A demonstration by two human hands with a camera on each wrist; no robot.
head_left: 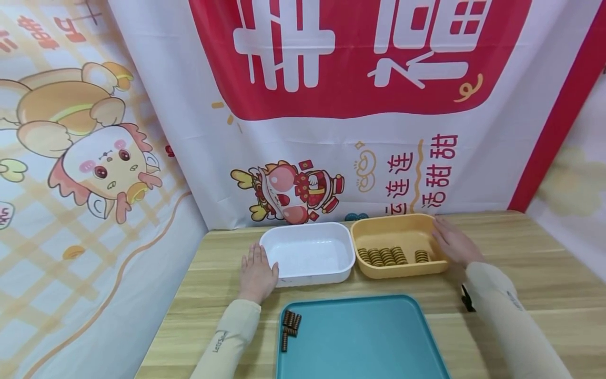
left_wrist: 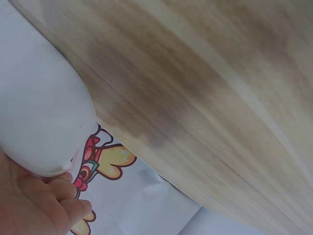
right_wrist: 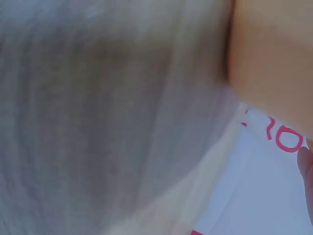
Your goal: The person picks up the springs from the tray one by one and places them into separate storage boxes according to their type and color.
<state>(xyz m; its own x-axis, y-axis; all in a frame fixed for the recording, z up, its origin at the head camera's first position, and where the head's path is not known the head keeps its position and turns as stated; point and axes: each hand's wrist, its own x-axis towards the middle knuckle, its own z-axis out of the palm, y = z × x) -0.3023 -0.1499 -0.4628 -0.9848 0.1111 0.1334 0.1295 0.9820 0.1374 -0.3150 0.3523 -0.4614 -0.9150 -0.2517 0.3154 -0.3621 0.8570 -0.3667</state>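
1. Laid the left hand (head_left: 258, 276) along the left end of the white box (head_left: 307, 258), fingers stretched out and released rather than clenched, in contact with the outer side, with the thumb spread toward the near corner.
2. Saw in the left wrist view the same fingers at the rim, close against the box's pale outer wall and only slightly bent.
3. Rested the right hand (head_left: 455, 242) at the right end of the yellow box (head_left: 400, 271), fingers extended against the rim there, likewise released and not clenched.
4. Caught in the right wrist view just a fingertip at the frame's edge, near the blurred wall of the yellow box; too little there to tell more.
5. Had both boxes side by side between the hands, white on the left, yellow on the right, adjoining ends together or nearly so.
6. Saw inside the yellow box a row of gold ridged pieces (head_left: 382, 257) toward the left, well apart from the right fingers, plus a separate gold stack (head_left: 421, 256) nearer to them.
7. Saw a teal tray (head_left: 360, 337) on the near side of the boxes, with dark brown ridged pieces (head_left: 291, 318) clustered in the far left corner, apart from the left fingers.
8. Had everything on a wood-grain table (head_left: 213, 263), before a printed cloth (head_left: 165, 100).
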